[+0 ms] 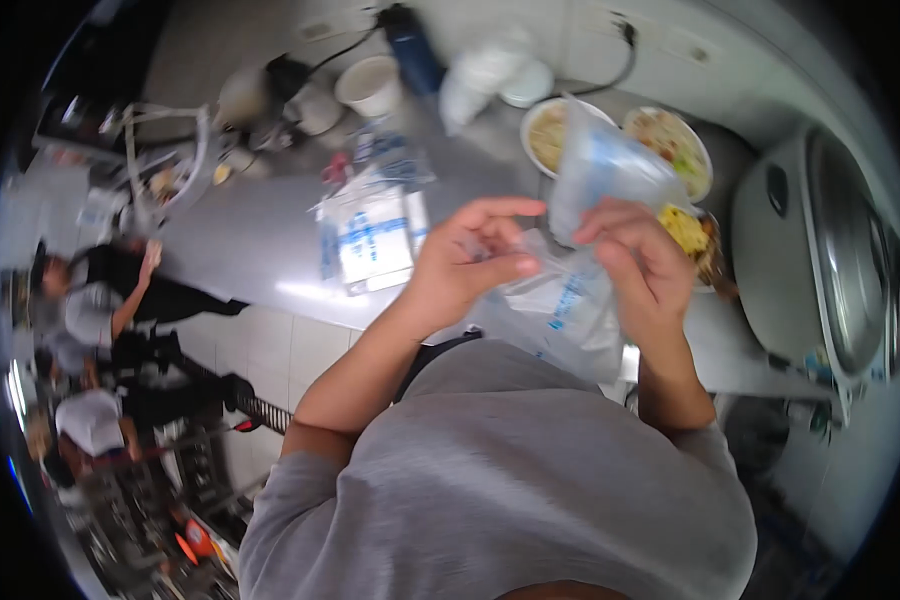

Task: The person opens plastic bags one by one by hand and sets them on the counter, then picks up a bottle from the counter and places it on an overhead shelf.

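Note:
A thin clear plastic bag (pixel 567 312) with blue print hangs in front of my body, just above the counter's near edge. My right hand (pixel 648 255) pinches its upper edge between curled fingers and thumb. On the bag's other side is my left hand (pixel 478 258), thumb and forefinger apart, its thumb tip close to the plastic. Right behind the hands stands a translucent plastic bag or wrap (pixel 615 165) with pale blue marks; its contents are blurred. Around it are a bowl of pale food (pixel 547 135), a bowl of mixed food (pixel 670 150) and a yellow-topped dish (pixel 685 232).
A stack of printed plastic bags (pixel 375 240) lies left on the metal counter (pixel 240 225). Behind are a white tub (pixel 370 85), a dark bottle (pixel 413 50) and white containers (pixel 500 75). A large metal cooker (pixel 810 250) stands right. Other people (pixel 95 310) stand at far left.

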Motion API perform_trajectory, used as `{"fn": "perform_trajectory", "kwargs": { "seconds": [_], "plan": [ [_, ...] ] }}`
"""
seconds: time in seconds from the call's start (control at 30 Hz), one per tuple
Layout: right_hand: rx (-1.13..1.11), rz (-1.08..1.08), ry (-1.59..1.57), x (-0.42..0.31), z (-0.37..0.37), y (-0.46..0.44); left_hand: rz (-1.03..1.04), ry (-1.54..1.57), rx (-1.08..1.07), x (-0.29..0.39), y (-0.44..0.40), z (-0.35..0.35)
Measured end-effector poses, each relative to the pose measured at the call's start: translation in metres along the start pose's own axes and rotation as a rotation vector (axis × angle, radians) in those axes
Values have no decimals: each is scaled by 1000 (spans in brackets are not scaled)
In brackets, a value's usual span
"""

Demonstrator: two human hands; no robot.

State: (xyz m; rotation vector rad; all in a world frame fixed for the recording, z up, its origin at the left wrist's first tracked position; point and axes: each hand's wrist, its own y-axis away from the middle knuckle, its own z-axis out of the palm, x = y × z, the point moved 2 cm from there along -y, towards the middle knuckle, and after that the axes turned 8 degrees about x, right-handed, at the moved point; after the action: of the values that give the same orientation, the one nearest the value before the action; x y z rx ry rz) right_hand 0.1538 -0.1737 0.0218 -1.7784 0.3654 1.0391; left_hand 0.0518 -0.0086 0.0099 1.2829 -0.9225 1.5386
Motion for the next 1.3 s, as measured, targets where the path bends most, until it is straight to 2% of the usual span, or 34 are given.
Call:
{"fn": "perform_trajectory", "kwargs": {
  "seconds": [0.07,0.17,0.27,0.3,0.33,0.37,0.4,0.43,0.47,0.53,0.57,0.63,0.67,0.7,0.77,0.8,0.87,1.0,1.07,1.1,1.13,1.2,1.23,1.3],
  "plan": [
    [-43,7,-78,-1,-6,-3,10,-194,-30,4,1,1],
    [-92,168,2,-2,-9,1,144,-48,-40,1,-4,-3],
    [-129,382,10,-6,-11,2,218,67,54,17,-8,4],
    [-184,320,70,-6,-15,7,141,59,32,7,-4,-4],
    [-218,233,144,-1,-17,7,168,7,-32,0,-3,-10],
    [-162,55,120,3,-20,-11,234,39,-110,2,-7,-6],
    [-116,-85,94,5,-22,-19,158,-36,-107,13,-6,0],
    [-96,-137,51,-1,-22,-5,44,-145,-126,24,-6,7],
    [-87,31,-98,-4,-23,5,-97,-250,-143,29,-8,11],
    [-54,311,-383,-3,-27,-1,-71,-253,-190,25,-20,14],
    [-70,581,-719,-4,-26,2,-64,-253,-209,22,-23,15],
    [-316,685,-746,-4,-31,2,-114,231,-163,23,-36,11],
    [-448,729,-758,-4,-33,2,-160,441,-225,25,-43,11],
    [-439,738,-820,-5,-38,0,-220,647,-287,28,-50,10],
    [-240,540,-1008,-8,-49,-14,-402,993,-599,38,-58,13],
    [-130,437,-1096,-11,-54,-21,-411,923,-591,49,-64,18],
    [-5,482,-1108,-22,-62,-35,-436,784,-584,71,-76,32],
    [217,787,-789,12,-73,-31,-557,798,-372,34,-123,23],
    [434,950,-799,53,-62,-14,-686,700,-266,0,-134,18],
    [544,1034,-803,78,-53,1,-731,480,12,-9,-129,22],
    [535,1054,-768,111,-44,22,-756,246,279,-16,-124,28],
    [509,1077,-699,164,-34,57,-768,430,245,-90,-121,19],
    [531,1042,-529,162,-32,54,-765,523,225,-123,-124,9],
    [579,957,-193,148,-27,46,-456,59,133,-131,-132,-6]
  ]
}}
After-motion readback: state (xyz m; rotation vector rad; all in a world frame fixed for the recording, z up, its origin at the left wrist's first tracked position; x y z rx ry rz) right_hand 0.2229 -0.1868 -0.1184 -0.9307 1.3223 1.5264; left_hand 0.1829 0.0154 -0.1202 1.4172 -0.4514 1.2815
